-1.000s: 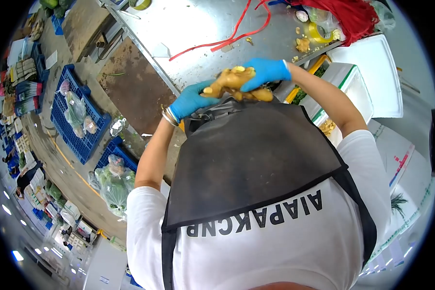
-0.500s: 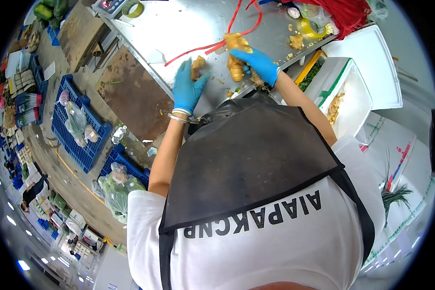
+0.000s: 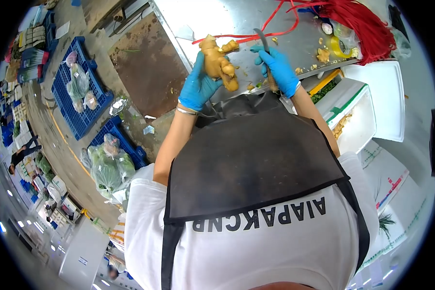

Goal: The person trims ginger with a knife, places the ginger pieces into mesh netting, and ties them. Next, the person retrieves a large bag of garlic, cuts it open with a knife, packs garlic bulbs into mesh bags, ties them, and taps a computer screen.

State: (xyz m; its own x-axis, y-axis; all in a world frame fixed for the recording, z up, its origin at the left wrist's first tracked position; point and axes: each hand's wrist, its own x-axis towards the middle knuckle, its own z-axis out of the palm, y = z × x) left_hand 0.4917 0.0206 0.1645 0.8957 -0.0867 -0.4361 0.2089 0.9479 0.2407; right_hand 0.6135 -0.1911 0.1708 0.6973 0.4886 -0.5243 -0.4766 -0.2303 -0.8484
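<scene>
Beyond the blue-gloved left hand (image 3: 198, 88) gripping knobbly tan ginger (image 3: 215, 59), thin red strips (image 3: 227, 36) lie on a flat silver metal table (image 3: 208, 14); right of that grip, a curved metal knife (image 3: 262, 38).

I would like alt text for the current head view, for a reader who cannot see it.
A blue-gloved left hand holds a knobbly ginger root while the right hand, also gloved, holds a curved knife at a metal table. Red strips lie on the table; an open white box stands beside it.
</scene>
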